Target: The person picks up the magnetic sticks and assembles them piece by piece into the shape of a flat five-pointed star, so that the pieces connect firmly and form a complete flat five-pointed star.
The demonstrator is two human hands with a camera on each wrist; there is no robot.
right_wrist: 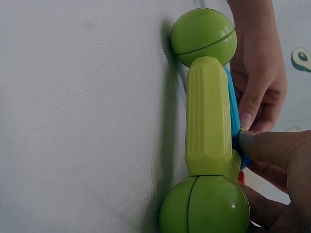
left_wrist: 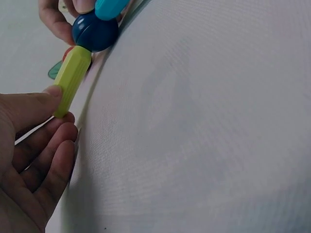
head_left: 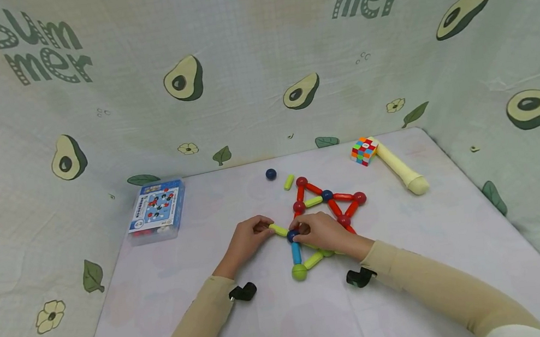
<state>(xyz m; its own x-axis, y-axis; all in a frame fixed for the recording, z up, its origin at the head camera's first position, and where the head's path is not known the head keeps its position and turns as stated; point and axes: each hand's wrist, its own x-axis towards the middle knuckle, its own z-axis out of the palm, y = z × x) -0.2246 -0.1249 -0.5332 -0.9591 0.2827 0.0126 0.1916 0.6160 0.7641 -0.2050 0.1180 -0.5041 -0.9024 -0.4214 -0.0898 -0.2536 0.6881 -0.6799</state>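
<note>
At centre frame, the left hand (head_left: 247, 240) pinches a yellow-green ribbed plastic stick (head_left: 278, 229) against the dark-blue plastic ball (head_left: 292, 236), which the right hand (head_left: 323, 231) grips. Pushing crookedly could pop the ball off its light-blue plastic stick (head_left: 296, 253), scattering the figure across the worktop (head_left: 456, 248).

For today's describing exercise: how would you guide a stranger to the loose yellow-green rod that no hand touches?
Start at the red triangles in the middle of the white table. Just behind their top ball, beside a lone dark blue ball, lies the loose yellow-green rod. Unlike the other rods, it joins nothing.
</note>
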